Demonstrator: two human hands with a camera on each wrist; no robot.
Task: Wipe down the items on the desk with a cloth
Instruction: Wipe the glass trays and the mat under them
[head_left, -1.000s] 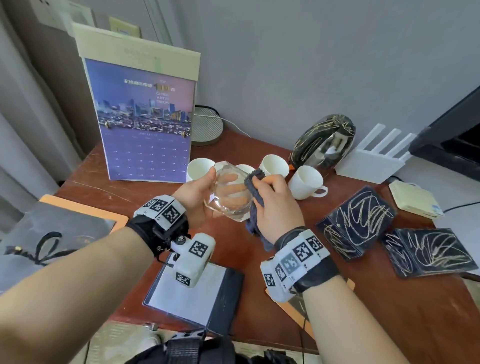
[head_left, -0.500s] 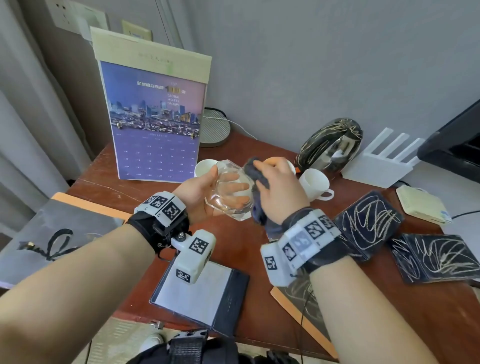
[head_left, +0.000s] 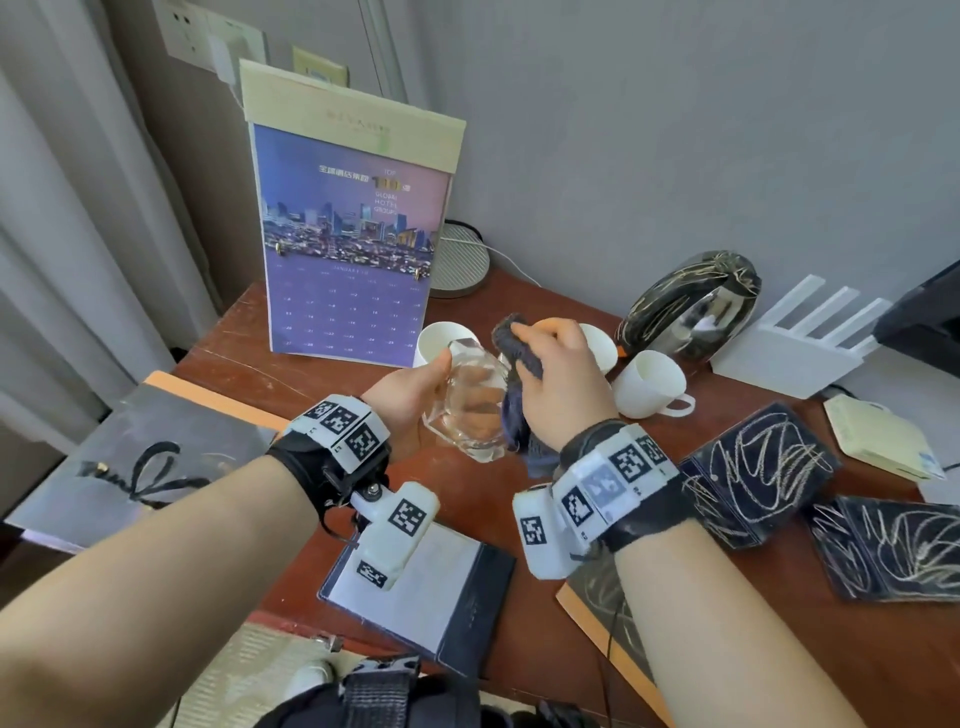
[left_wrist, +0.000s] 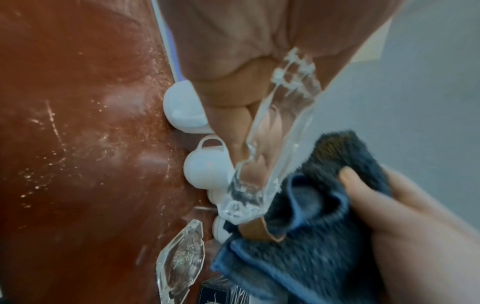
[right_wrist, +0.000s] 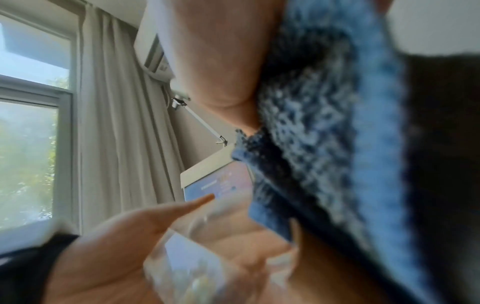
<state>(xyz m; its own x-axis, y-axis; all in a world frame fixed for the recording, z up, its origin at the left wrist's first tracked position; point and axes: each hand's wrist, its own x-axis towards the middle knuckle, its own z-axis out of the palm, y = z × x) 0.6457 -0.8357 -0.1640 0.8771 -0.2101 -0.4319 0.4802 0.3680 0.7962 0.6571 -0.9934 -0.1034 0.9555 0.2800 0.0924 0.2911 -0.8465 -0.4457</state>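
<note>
A clear faceted glass dish (head_left: 470, 410) is held tilted above the desk by my left hand (head_left: 410, 400), thumb on its upper rim and fingers behind it. My right hand (head_left: 561, 379) grips a dark blue cloth (head_left: 514, 348) and presses it against the dish's right side. In the left wrist view the glass dish (left_wrist: 280, 123) stands edge-on, with the cloth (left_wrist: 311, 226) bunched at its lower end under the right hand's fingers (left_wrist: 363, 189). The right wrist view is blurred; it shows the cloth (right_wrist: 324, 123) close up and the dish (right_wrist: 194, 267) in my left hand (right_wrist: 116, 246).
On the brown desk (head_left: 311, 374) stand a purple calendar (head_left: 353, 249), white cups (head_left: 649, 382), a dark kettle (head_left: 691, 301), a white router (head_left: 795, 343), dark patterned coasters (head_left: 753, 467) and a notepad (head_left: 426, 587). A second glass dish (left_wrist: 182, 265) lies below the hands.
My right hand has rubbed the cloth upward along the dish's right side. The left hand keeps its hold on the dish. The head view has tilted up.
</note>
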